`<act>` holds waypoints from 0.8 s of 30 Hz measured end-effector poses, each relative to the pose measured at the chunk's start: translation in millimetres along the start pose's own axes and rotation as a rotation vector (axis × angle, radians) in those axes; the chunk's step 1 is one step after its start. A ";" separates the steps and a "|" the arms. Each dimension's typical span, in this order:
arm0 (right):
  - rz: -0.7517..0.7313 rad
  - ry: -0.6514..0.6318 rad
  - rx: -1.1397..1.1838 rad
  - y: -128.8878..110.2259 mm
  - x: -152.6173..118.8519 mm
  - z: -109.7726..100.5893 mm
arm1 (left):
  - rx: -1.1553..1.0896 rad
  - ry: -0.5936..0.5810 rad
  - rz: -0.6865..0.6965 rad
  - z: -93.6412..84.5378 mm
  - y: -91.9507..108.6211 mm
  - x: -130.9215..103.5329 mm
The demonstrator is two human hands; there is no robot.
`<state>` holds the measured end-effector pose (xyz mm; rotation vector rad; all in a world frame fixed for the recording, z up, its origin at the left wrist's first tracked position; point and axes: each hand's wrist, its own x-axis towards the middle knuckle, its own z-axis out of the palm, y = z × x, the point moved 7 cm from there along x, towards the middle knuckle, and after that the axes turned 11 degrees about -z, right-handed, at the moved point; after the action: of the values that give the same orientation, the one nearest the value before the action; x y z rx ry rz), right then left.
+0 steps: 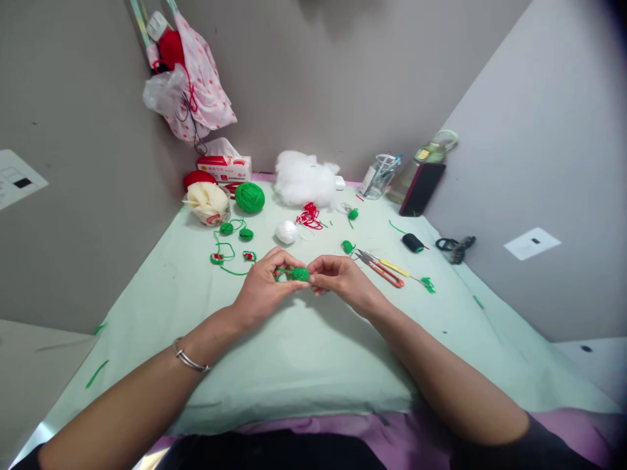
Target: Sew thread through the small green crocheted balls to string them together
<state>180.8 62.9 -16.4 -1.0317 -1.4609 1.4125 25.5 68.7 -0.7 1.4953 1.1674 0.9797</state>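
Note:
A small green crocheted piece (pixel 300 274) is pinched between the thumb and fingers of my left hand (pixel 267 282), with a strand of green yarn looping by those fingers. My right hand (pixel 343 279) is closed at the piece's right edge, its thumb and fingertips pressed together there; whether they grip the piece or a thread is too small to tell. Orange-handled snips (pixel 386 274) and a yellow-handled hook (pixel 394 267) lie just right of my right hand. Left of my left hand are small green pieces with red and white centres (pixel 217 259), joined by green yarn.
Behind my hands are a white yarn ball (pixel 287 232), tangled red yarn (pixel 310 217), white stuffing (pixel 306 179) and a green yarn ball (pixel 249 198). A black thread spool (pixel 413 243), a phone (pixel 422 189) and a glass jar (pixel 379 177) stand or lie at the right.

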 end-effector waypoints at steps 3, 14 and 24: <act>0.006 -0.004 0.025 0.9 -1.1 1.7 | 0.023 -0.011 -0.002 2.6 -2.2 0.4; -0.199 -0.011 -0.313 -16.1 -7.1 6.1 | -0.099 -0.132 -0.019 10.0 -10.5 4.3; -0.409 0.062 -0.444 -32.8 -5.9 -0.9 | -0.084 -0.259 -0.073 20.3 -20.8 3.3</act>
<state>183.2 56.7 16.2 -0.9528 -1.8596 0.7783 41.4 69.3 -25.2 1.4537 0.9760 0.7507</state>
